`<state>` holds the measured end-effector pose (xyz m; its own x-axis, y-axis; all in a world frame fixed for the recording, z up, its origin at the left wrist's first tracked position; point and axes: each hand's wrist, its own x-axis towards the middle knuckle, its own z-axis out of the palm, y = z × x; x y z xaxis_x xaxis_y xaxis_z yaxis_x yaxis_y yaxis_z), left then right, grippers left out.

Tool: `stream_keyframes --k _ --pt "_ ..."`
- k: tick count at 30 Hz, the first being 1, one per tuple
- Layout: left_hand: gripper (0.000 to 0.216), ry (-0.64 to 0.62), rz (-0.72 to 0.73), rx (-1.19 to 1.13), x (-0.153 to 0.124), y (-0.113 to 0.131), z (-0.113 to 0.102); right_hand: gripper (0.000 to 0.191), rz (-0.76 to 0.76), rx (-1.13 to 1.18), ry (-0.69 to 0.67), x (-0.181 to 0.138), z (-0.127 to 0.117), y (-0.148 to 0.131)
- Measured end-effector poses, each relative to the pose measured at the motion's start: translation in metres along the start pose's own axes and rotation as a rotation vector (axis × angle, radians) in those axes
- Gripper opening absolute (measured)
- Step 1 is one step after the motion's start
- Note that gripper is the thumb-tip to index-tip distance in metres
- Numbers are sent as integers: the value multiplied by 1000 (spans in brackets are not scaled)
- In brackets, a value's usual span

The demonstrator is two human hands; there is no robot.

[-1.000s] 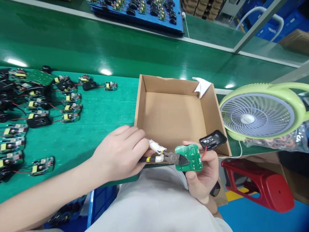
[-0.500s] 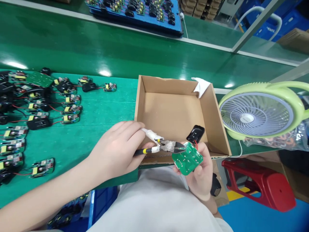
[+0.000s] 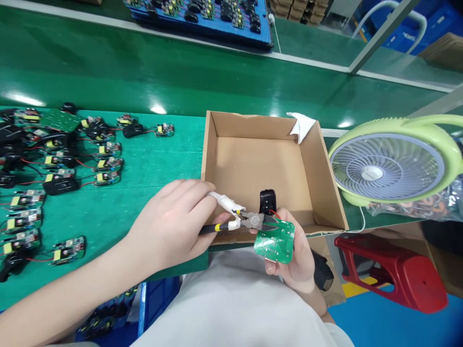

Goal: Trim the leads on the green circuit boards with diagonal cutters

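My left hand (image 3: 177, 217) is closed around the handles of a pair of cutting pliers (image 3: 252, 220), whose grips are partly wrapped in white tape. The plier jaws are parted and lie at the upper left edge of a green circuit board (image 3: 275, 242). My right hand (image 3: 298, 250) grips that board by its right and lower edges, solder side up. A red wire runs from the board to a black plastic part (image 3: 267, 201), which hangs over the near side of an open cardboard box (image 3: 260, 159). The board's underside is hidden.
Several circuit boards with black parts (image 3: 60, 159) lie on the green bench at left. A green fan (image 3: 387, 166) stands right of the box. A blue tray of boards (image 3: 202, 29) sits on the shelf behind. A red stool (image 3: 398, 274) is at lower right.
My right hand has turned the circuit board and shifted it slightly left. The black part has swung left and now stands more upright. The pliers stay close to the board's edge.
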<state>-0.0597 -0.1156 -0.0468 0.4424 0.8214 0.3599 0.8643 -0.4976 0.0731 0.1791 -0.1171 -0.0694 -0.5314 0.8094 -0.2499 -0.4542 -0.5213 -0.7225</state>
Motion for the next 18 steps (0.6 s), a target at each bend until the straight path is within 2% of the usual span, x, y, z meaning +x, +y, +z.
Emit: stream_keyframes --k 3,11,18 --pt "21 6 27 32 2 -1 -5 51 -53 -14 2 0 1 2" --pt "21 6 64 53 -2 -1 -12 35 -403 -234 37 0 1 12" --pt "21 3 74 94 -2 2 -11 29 -527 -336 49 -1 -3 17"
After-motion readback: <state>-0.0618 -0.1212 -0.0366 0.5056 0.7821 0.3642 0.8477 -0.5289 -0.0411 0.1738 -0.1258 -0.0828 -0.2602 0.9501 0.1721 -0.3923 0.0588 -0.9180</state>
